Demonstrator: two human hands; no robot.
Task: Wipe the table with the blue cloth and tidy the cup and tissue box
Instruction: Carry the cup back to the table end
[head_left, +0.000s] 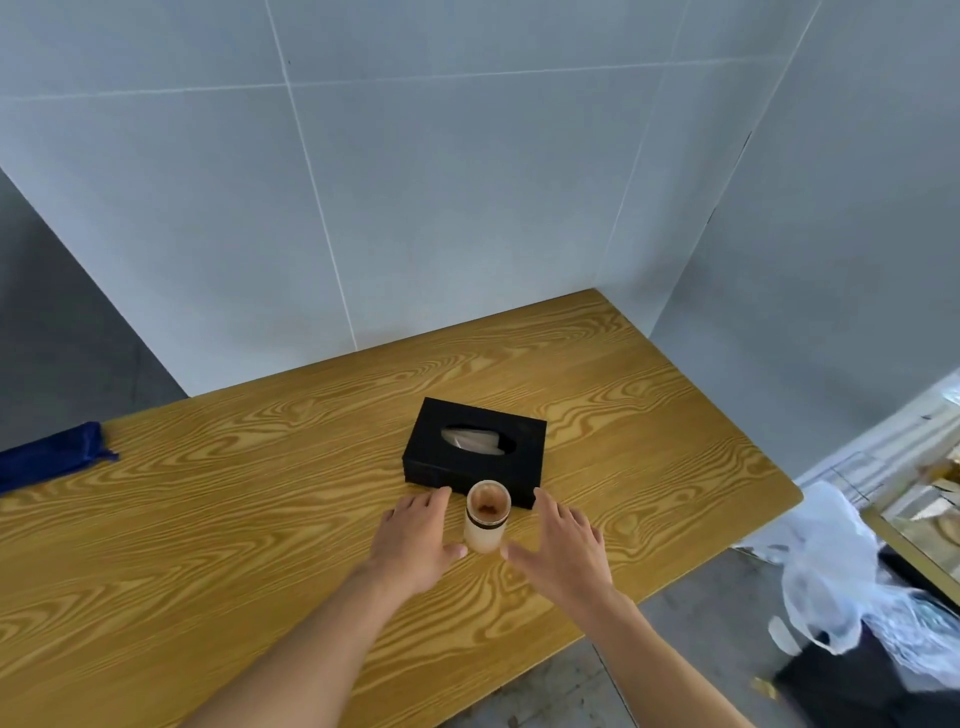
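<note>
The table (218, 519) has a yellow wood-grain top and stands in a corner formed by pale grey wall panels (415, 182).

The tissue box (475, 451) is black and lies flat near the middle of the table, with a white tissue showing in the oval slot on top.

The cup (487, 517) is a pale frosted tumbler with a dark band below the rim. It stands upright at the near side of the tissue box, touching it or just beside it.

The left hand (415, 538) is on the left of the cup, fingers spread and open, thumb tip close to the cup base. Contact cannot be confirmed.

The right hand (558, 543) is on the right of the cup, fingers spread and open, holding nothing.

The blue cloth (49, 460) lies folded at the far left edge of the table, well apart from both hands.

A white plastic bag (831, 566) is on the floor to the right of the table
</note>
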